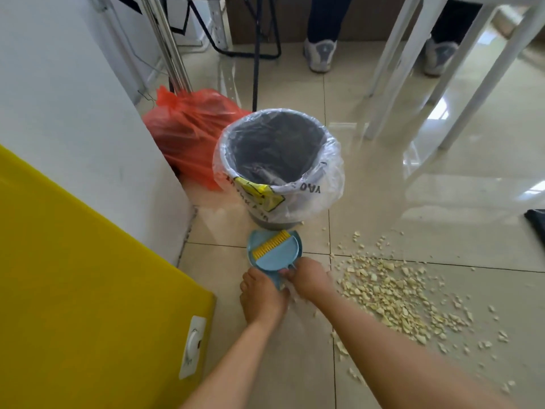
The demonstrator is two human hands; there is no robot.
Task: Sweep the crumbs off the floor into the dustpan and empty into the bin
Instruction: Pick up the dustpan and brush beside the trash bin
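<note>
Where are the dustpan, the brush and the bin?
dustpan [259, 238]: head view, bare blue surface beside the brush.
brush [272, 247]: head view, yellow bristles.
bin [259, 143]: head view, dark inner wall.
</note>
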